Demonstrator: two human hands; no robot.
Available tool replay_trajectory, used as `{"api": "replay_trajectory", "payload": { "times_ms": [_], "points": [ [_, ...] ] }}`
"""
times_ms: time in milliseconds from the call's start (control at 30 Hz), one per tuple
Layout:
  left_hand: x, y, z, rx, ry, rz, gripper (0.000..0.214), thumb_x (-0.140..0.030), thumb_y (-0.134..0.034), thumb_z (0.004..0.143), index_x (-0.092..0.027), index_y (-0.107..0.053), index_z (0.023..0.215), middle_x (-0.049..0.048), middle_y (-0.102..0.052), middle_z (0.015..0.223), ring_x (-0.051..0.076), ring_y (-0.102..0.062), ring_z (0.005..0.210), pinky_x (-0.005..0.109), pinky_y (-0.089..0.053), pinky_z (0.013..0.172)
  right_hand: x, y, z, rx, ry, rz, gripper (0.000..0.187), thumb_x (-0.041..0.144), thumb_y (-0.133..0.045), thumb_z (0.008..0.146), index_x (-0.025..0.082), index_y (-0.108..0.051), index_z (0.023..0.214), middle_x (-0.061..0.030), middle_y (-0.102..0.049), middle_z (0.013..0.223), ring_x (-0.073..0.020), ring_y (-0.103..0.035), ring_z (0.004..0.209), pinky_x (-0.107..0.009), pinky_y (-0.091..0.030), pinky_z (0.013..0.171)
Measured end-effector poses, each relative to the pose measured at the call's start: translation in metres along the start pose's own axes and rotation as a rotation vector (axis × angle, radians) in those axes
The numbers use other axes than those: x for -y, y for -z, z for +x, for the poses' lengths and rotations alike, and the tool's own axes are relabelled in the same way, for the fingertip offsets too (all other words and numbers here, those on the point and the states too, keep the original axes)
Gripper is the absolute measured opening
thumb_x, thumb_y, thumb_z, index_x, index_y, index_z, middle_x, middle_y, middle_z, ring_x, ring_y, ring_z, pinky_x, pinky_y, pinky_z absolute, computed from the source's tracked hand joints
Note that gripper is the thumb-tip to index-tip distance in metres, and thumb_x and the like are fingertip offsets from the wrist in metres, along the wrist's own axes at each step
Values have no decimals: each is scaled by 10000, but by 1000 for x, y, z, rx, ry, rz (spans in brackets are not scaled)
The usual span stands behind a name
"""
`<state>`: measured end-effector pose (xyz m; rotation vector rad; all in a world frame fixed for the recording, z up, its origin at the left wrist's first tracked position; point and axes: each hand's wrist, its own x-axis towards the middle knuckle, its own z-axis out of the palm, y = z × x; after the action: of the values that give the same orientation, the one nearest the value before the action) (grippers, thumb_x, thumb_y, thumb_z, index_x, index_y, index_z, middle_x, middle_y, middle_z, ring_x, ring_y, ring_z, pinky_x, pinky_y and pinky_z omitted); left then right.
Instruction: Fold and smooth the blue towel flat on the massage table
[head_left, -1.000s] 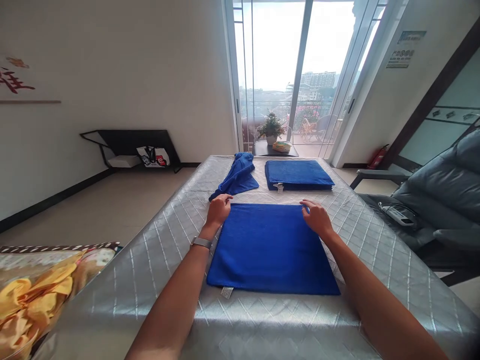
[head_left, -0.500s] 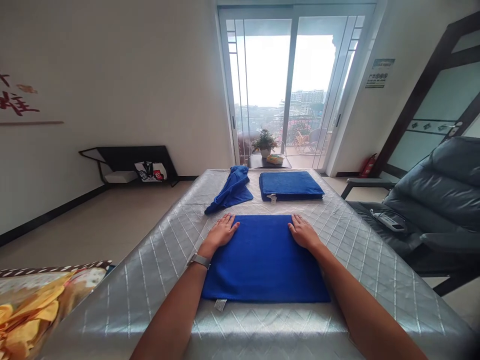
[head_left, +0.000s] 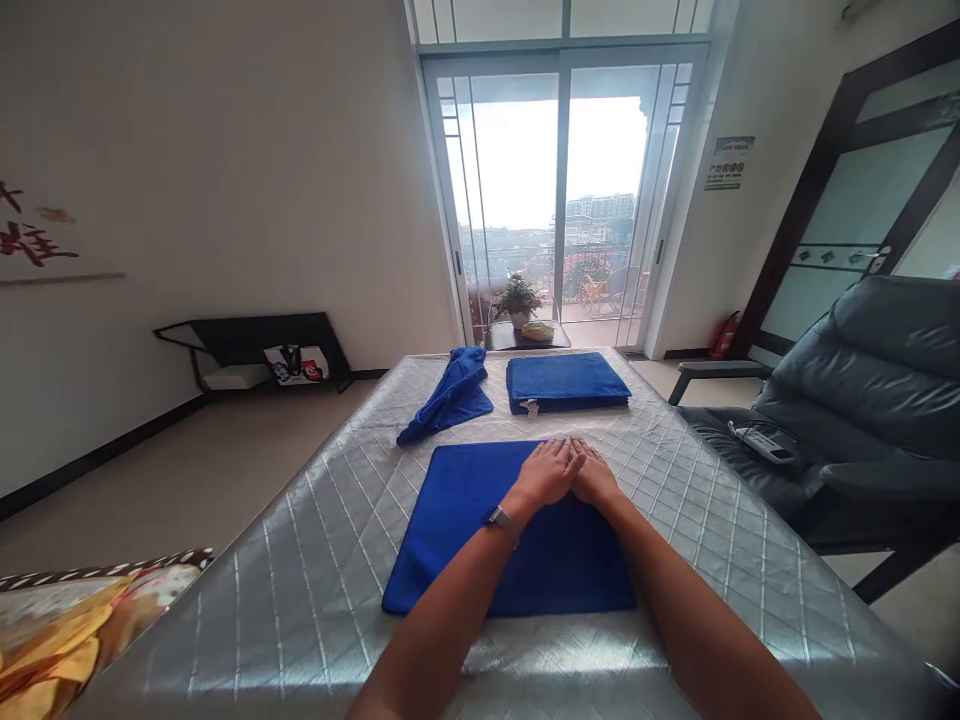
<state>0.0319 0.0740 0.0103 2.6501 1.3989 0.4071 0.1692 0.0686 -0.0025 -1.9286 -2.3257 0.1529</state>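
Observation:
A folded blue towel [head_left: 465,520] lies flat on the silver quilted table [head_left: 300,580] in front of me. My left hand [head_left: 546,472] rests flat on the towel's far right part, fingers stretched out, a watch on the wrist. Right beside it, touching, my right hand [head_left: 594,478] also lies flat on the towel's far right corner. Farther back sit a stack of neatly folded blue towels [head_left: 566,381] and a crumpled blue towel [head_left: 450,395] to its left.
A dark recliner chair [head_left: 855,400] with a remote stands right of the table. A patterned cushion [head_left: 67,630] is at the lower left. A small table with a potted plant [head_left: 517,300] stands before the glass balcony doors. A low black shelf [head_left: 255,345] is by the left wall.
My left hand slid rightward across the towel from its far left corner until it met my right hand at the far right. The camera view tilted up slightly.

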Motion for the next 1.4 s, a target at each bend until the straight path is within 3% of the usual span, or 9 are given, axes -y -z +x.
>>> {"api": "replay_trajectory", "payload": {
  "times_ms": [67, 167, 333, 633, 767, 967, 1400],
  "points": [
    [-23, -11, 13, -10, 6, -47, 709, -541, -126, 1076, -97, -383, 1564, 165, -368, 1627, 244, -295, 1530, 421, -224, 1261, -3, -2, -1, 4, 43, -11, 691, 316, -418, 980, 120, -279, 1628, -101, -252, 1678, -235, -172, 1567, -370, -146, 1271],
    [-22, -17, 14, -3, 104, -71, 703, -546, -134, 1072, -115, -363, 1578, 165, -351, 1635, 259, -287, 1533, 450, -233, 1258, -4, -3, 0, -14, 35, -4, 679, 301, -402, 987, 116, -277, 1628, -103, -258, 1677, -237, -179, 1565, -372, -158, 1269],
    [28, -7, -15, -4, 250, 15, 781, -614, -111, 1041, -113, -376, 1577, 159, -327, 1647, 273, -233, 1550, 453, -167, 1278, 3, -1, 4, -19, -43, 16, 625, 334, -215, 1056, 73, -273, 1621, -130, -235, 1684, -228, -189, 1562, -395, -159, 1264],
    [127, 29, -86, -6, 523, 135, 853, -682, -109, 1011, -98, -328, 1593, 178, -268, 1664, 301, -221, 1552, 487, -169, 1263, 4, 3, 3, 4, -53, 49, 666, 375, -186, 1055, 24, -234, 1618, -125, -198, 1693, -216, -152, 1570, -383, -128, 1268],
    [156, 34, -107, -42, 590, 127, 852, -690, -125, 1007, -106, -324, 1594, 183, -255, 1668, 304, -206, 1555, 478, -197, 1252, 4, 2, 4, -6, -52, 27, 664, 374, -194, 1053, 25, -241, 1617, -133, -206, 1690, -218, -153, 1570, -388, -140, 1265],
    [159, 34, -106, -13, 616, 113, 854, -653, -135, 1023, -36, -299, 1590, 206, -227, 1667, 312, -212, 1553, 460, -180, 1261, 3, 3, 4, 9, -48, -13, 662, 373, -183, 1058, 20, -245, 1615, -136, -202, 1692, -220, -153, 1570, -379, -134, 1267],
    [155, 41, -107, 24, 655, 95, 854, -624, -87, 1027, -11, -229, 1605, 188, -186, 1678, 265, -190, 1562, 416, -135, 1272, -2, 5, 10, 53, -43, -66, 676, 384, -163, 1052, 30, -212, 1626, -121, -179, 1699, -205, -121, 1574, -369, -118, 1270]
  ]
}}
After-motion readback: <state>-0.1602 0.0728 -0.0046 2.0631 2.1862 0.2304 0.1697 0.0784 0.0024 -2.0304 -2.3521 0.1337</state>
